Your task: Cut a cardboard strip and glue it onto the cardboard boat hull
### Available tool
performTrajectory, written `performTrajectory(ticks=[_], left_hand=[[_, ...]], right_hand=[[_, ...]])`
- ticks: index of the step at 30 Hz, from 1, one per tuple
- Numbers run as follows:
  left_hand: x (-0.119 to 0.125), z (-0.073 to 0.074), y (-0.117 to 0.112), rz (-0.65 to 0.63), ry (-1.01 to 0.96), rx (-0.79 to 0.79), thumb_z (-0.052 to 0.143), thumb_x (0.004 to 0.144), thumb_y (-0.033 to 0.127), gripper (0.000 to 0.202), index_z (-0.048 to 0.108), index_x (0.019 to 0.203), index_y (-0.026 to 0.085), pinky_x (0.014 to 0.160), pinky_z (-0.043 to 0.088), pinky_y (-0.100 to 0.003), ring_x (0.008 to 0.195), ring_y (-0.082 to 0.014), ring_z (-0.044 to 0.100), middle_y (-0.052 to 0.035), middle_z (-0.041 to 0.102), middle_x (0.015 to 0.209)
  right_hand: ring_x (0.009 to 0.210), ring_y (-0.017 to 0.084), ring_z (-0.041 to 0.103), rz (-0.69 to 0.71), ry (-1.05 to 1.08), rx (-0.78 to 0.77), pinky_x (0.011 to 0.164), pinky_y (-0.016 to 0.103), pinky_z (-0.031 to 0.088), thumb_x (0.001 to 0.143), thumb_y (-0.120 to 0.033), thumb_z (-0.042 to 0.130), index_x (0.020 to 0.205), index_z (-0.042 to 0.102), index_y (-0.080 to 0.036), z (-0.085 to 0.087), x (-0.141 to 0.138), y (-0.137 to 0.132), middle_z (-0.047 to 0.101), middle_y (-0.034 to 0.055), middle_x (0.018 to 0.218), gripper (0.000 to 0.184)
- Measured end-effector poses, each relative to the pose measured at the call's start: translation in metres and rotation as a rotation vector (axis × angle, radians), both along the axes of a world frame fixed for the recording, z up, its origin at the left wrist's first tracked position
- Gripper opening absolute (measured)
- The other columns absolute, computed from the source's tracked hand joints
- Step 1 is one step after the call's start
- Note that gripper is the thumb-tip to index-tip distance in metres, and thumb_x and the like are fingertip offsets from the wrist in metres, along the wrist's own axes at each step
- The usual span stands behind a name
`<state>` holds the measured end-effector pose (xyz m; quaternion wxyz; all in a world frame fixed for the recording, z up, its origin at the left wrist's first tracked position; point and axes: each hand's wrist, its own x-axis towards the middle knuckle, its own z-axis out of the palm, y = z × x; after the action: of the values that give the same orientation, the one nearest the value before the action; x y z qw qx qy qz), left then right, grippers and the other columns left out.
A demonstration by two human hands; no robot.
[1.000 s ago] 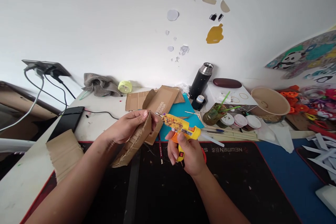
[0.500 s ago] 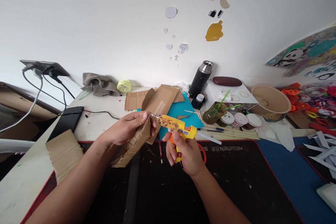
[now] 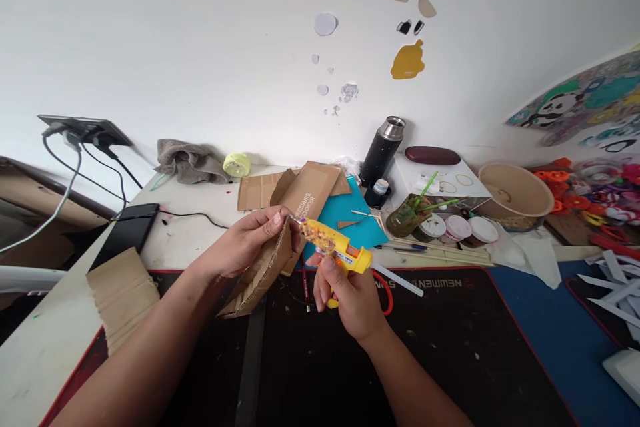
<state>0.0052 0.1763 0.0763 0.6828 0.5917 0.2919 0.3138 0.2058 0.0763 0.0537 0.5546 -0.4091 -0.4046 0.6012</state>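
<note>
My left hand (image 3: 245, 240) pinches a strip of corrugated cardboard (image 3: 260, 270) and holds it tilted above the black desk mat (image 3: 310, 360). My right hand (image 3: 347, 293) is wrapped round the handle of a yellow glue gun (image 3: 335, 243). A clear glue stick (image 3: 397, 278) pokes out of the gun's back. The gun's metal tip touches the top edge of the cardboard strip, beside my left thumb.
Flat cardboard pieces (image 3: 300, 193) and a teal sheet (image 3: 350, 213) lie behind my hands. A black flask (image 3: 383, 147), a paint jar with brushes (image 3: 413, 213), round lids (image 3: 470, 228) and a paper bowl (image 3: 515, 193) stand to the right. A power bank (image 3: 127, 230), cables and a folded cardboard piece (image 3: 120, 290) are at left.
The glue gun has moved left and slightly down, so its tip now meets the cardboard's top edge. My left hand and the cardboard have hardly moved.
</note>
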Motion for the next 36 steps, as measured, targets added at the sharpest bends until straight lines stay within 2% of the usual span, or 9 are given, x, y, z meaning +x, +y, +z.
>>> performTrajectory(ticks=[5, 11, 15, 20, 24, 30, 36], left_hand=[[0.0032, 0.0021, -0.0006, 0.022, 0.005, 0.068, 0.066, 0.106, 0.064, 0.050, 0.074, 0.092, 0.017, 0.083, 0.054, -0.031, 0.087, -0.0213, 0.069, -0.0078, 0.077, 0.090], [0.0050, -0.0043, -0.0025, 0.056, -0.029, -0.005, 0.070, 0.105, 0.061, 0.042, 0.071, 0.099, 0.020, 0.078, 0.054, -0.030, 0.083, -0.0202, 0.069, -0.0061, 0.077, 0.092], [0.0072, -0.0042, -0.0029, 0.114, 0.020, 0.016, 0.073, 0.102, 0.064, 0.044, 0.069, 0.097, 0.020, 0.070, 0.050, -0.028, 0.075, -0.0169, 0.061, -0.0023, 0.070, 0.086], [0.0083, -0.0027, -0.0021, 0.226, 0.140, 0.126, 0.074, 0.097, 0.073, 0.054, 0.065, 0.095, 0.020, 0.066, 0.044, -0.026, 0.072, -0.0147, 0.049, 0.0014, 0.059, 0.082], [0.0084, -0.0022, -0.0016, 0.248, 0.177, 0.154, 0.072, 0.096, 0.077, 0.058, 0.061, 0.094, 0.020, 0.065, 0.040, -0.026, 0.070, -0.0137, 0.043, 0.0038, 0.053, 0.080], [0.0071, -0.0033, -0.0001, 0.263, 0.213, 0.183, 0.070, 0.096, 0.078, 0.058, 0.061, 0.095, 0.021, 0.068, 0.041, -0.027, 0.074, -0.0152, 0.045, 0.0024, 0.055, 0.084], [0.0056, -0.0055, 0.0011, 0.262, 0.220, 0.189, 0.070, 0.097, 0.077, 0.056, 0.063, 0.097, 0.021, 0.070, 0.043, -0.028, 0.076, -0.0162, 0.049, 0.0011, 0.059, 0.085]], right_hand=[[0.040, 0.012, 0.052, -0.022, -0.011, 0.016, 0.047, 0.025, 0.043, 0.095, -0.080, 0.074, 0.096, 0.073, -0.016, -0.0004, -0.0014, 0.0000, 0.052, -0.0069, 0.048, 0.064], [0.042, 0.012, 0.052, -0.026, -0.044, -0.010, 0.047, 0.026, 0.046, 0.092, -0.083, 0.074, 0.096, 0.070, -0.017, -0.0001, -0.0050, -0.0009, 0.050, -0.0078, 0.050, 0.066], [0.043, 0.012, 0.051, -0.024, -0.063, -0.015, 0.047, 0.025, 0.045, 0.092, -0.085, 0.073, 0.096, 0.071, -0.017, -0.0034, -0.0070, -0.0019, 0.049, -0.0076, 0.050, 0.067], [0.045, 0.012, 0.051, -0.029, -0.093, 0.002, 0.048, 0.025, 0.045, 0.096, -0.081, 0.072, 0.096, 0.073, -0.017, -0.0074, -0.0071, -0.0027, 0.048, -0.0077, 0.051, 0.064], [0.045, 0.012, 0.051, -0.027, -0.106, 0.021, 0.048, 0.025, 0.045, 0.098, -0.079, 0.070, 0.096, 0.073, -0.018, -0.0082, -0.0065, -0.0027, 0.049, -0.0075, 0.052, 0.061], [0.045, 0.012, 0.051, -0.017, -0.109, 0.012, 0.047, 0.025, 0.044, 0.096, -0.081, 0.071, 0.094, 0.072, -0.018, -0.0088, -0.0052, -0.0027, 0.048, -0.0073, 0.052, 0.063], [0.043, 0.013, 0.052, -0.029, -0.066, -0.026, 0.047, 0.026, 0.046, 0.091, -0.086, 0.073, 0.097, 0.071, -0.017, -0.0011, -0.0031, -0.0003, 0.050, -0.0075, 0.051, 0.069]])
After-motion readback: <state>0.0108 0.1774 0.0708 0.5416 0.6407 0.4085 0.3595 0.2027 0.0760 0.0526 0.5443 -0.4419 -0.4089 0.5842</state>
